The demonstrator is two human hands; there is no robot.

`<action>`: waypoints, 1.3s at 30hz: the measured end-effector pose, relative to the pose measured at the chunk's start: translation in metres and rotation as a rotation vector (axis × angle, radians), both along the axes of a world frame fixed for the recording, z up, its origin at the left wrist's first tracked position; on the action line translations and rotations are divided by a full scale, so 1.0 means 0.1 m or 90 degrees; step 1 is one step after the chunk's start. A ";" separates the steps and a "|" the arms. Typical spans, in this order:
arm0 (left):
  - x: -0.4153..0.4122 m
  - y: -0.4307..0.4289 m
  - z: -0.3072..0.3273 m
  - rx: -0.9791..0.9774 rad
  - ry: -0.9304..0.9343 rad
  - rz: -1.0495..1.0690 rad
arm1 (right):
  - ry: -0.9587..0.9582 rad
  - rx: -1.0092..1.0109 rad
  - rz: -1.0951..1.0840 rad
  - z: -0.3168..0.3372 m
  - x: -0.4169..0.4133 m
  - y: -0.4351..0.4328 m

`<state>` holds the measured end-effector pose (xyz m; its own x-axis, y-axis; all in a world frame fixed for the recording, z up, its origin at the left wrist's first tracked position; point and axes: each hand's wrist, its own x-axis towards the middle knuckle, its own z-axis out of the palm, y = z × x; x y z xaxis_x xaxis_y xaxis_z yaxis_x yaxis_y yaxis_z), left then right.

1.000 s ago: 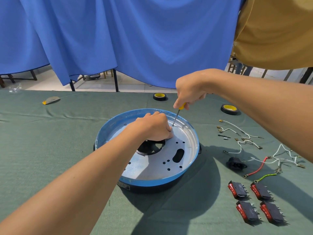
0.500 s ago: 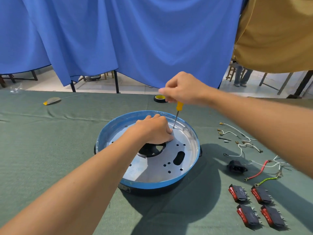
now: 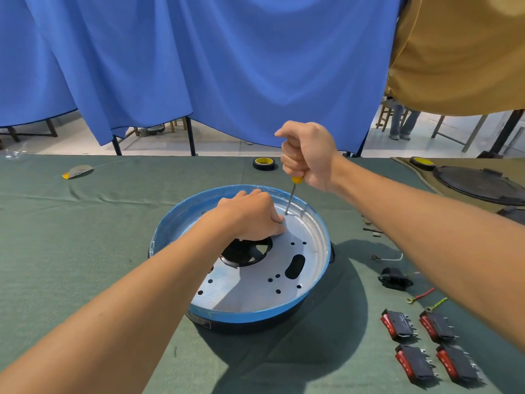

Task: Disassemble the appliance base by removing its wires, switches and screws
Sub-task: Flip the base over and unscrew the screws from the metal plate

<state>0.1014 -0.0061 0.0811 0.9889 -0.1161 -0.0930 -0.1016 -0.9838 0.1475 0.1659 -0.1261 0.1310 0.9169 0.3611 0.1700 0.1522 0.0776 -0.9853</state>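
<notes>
The appliance base [image 3: 255, 313] sits in the middle of the bench. The right hand [image 3: 308, 155] grips the screwdriver [image 3: 290, 199] in a fist. The left hand [image 3: 252, 217] rests curled beside the tip; I cannot tell if it pinches anything. Pushed too hard, the tip may slip and poke that hand. Just before, the right hand lay flatter over the handle.

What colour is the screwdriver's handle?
Yellow; the screwdriver handle shows best in the head view.
</notes>
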 end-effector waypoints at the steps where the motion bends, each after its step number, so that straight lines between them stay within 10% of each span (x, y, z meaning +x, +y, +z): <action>1: 0.00 0.00 0.00 -0.003 -0.002 0.000 | 0.009 -0.027 0.043 0.03 0.00 -0.02; 14: -0.06 0.01 -0.02 -0.017 -0.009 -0.003 | -0.086 0.089 -0.514 -0.17 -0.16 0.42; 18: -0.06 0.01 -0.03 -0.021 -0.012 -0.006 | -0.176 0.027 -0.403 -0.24 -0.16 0.52; 24: -0.08 0.02 -0.03 -0.020 -0.009 -0.006 | -0.087 -0.125 0.117 -0.08 -0.05 0.41; 27: -0.09 0.03 -0.05 -0.024 -0.002 -0.007 | -0.078 -0.111 0.072 -0.08 -0.02 0.36; 34: -0.07 0.04 -0.05 -0.017 0.004 -0.018 | -0.337 -0.992 -0.043 0.37 -0.02 0.16; 39: -0.07 0.04 -0.05 -0.013 0.000 -0.022 | -0.209 -1.075 0.100 0.53 -0.05 0.13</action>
<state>0.0947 -0.0021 0.0765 0.9843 -0.1515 -0.0906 -0.1350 -0.9767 0.1670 0.1612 -0.1130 0.1838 0.8655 0.3993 -0.3023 0.4405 -0.8942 0.0801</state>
